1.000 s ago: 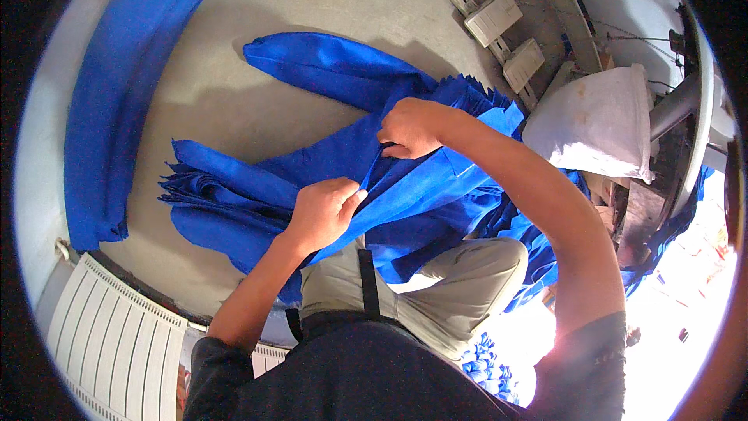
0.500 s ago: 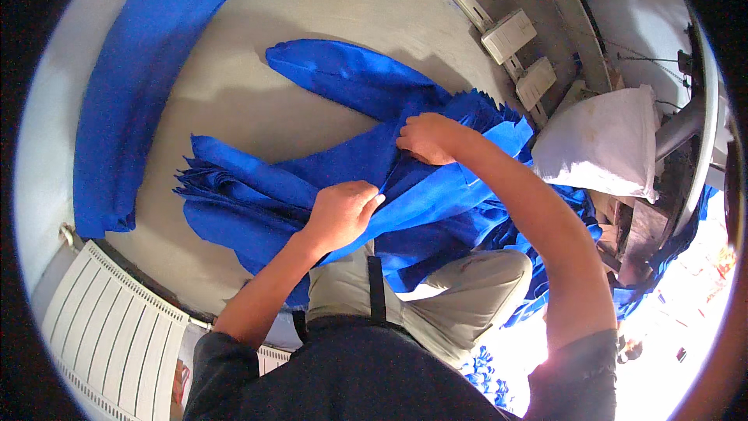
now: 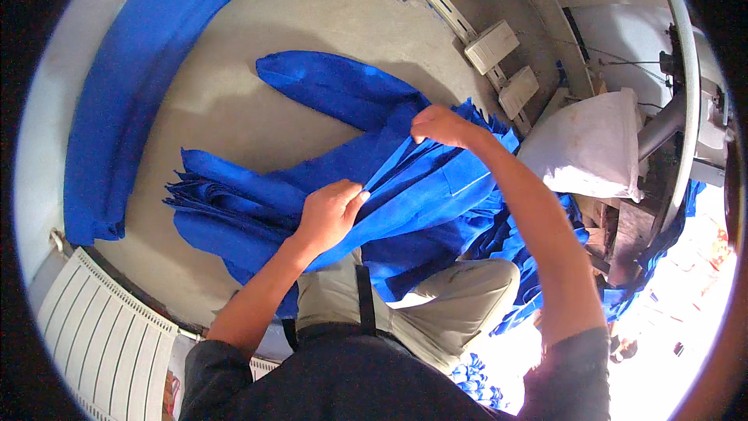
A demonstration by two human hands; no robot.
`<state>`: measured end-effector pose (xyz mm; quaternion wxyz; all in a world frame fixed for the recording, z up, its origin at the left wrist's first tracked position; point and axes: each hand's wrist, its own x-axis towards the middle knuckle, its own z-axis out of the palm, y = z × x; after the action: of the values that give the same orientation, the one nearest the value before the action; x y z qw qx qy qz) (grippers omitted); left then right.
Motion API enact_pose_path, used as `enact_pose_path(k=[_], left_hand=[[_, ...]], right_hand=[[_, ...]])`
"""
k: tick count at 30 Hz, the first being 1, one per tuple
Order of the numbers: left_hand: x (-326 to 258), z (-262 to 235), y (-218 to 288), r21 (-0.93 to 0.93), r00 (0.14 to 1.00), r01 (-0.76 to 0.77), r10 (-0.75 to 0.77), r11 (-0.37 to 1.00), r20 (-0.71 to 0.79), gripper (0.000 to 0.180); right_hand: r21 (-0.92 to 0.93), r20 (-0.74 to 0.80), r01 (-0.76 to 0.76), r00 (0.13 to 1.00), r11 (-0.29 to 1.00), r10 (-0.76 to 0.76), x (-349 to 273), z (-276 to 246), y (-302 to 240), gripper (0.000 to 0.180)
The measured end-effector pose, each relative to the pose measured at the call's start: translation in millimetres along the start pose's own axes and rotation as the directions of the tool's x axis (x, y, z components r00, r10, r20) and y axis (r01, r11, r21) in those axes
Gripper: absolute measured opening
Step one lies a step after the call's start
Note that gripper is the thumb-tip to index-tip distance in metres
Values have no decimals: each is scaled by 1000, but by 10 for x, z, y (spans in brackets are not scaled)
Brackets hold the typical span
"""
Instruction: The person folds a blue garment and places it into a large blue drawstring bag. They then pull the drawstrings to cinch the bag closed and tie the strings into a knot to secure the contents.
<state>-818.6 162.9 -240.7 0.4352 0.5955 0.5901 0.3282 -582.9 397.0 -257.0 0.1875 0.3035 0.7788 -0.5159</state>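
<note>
Across my lap lies a thick pile of blue fabric pieces (image 3: 436,187), its layered edges fanning out at the left and the upper right. My left hand (image 3: 331,214) is closed on the top piece near its middle. Farther right, my right hand (image 3: 440,126) pinches the same blue fabric, and a fold is drawn taut between the two hands. One long blue flap (image 3: 339,86) stretches from the pile to the upper left over the floor. The fingertips of both hands are partly hidden in the cloth.
A long stack of blue fabric (image 3: 128,101) lies on the floor at the left. A white radiator (image 3: 101,327) stands lower left. At the right are a metal stand with pedals (image 3: 492,45), a white sack (image 3: 596,144) and more blue cloth beside a brightly lit patch.
My right hand has lifted the fabric edge slightly, and the fold between my hands is tighter. The whole view has shifted a little, so most things appear slightly farther left.
</note>
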Motion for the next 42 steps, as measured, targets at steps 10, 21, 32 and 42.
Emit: enact_pose_path(k=[10,21,32,42], left_hand=[[163,-957,-557,236,912,-101,-5,967,410,27],[551,-2202,-1427,556,864,-188,-133,810,486,19],[-213,-2560,-1303,533,965,86,-203,841,164,14],[-897,-2111,-1326,518,989,142,-101,843,-108,15]], right_hand=[[-354,-231,-1,969,935,-86,-852,279,-599,20],[-348,-276,27,952,937,-129,-767,389,-652,20],[-210,-448,-137,893,968,29,-739,693,-592,23],[-301,-387,-118,922,946,-8,-776,791,-692,25]])
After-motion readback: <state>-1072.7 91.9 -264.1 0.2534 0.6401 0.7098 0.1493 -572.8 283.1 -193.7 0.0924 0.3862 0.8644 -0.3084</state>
